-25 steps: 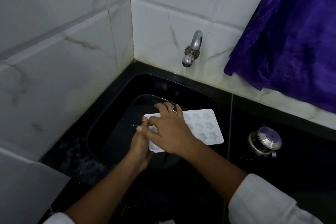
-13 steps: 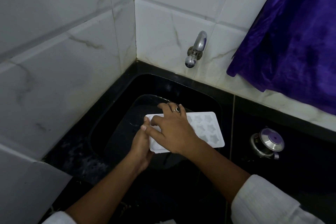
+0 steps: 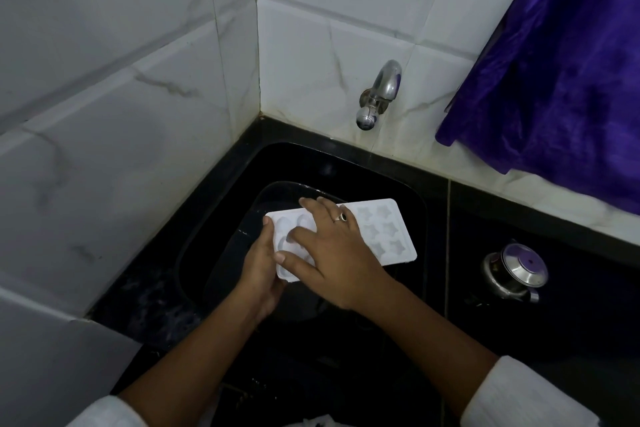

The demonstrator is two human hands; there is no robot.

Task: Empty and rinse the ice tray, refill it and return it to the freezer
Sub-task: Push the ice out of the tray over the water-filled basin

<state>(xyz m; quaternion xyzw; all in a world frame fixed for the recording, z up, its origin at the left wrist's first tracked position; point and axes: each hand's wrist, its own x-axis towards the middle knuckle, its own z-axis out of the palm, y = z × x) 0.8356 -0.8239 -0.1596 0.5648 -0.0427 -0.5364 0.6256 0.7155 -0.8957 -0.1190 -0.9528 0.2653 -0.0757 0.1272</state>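
Black sink (image 3: 426, 211) in the tiled corner. The white ice tray (image 3: 384, 236) is held over it, cavities up, long axis left-right. Left hand (image 3: 259, 265) grasps the left short end. Right hand (image 3: 341, 255) lies flat, fingers spread over the left half. Free end points right, under the tap (image 3: 379, 94); no stream visible.

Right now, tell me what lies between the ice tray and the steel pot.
Head view: only the sink rim and bare black counter lie between the ice tray and the lidded steel pot; nothing stands there.
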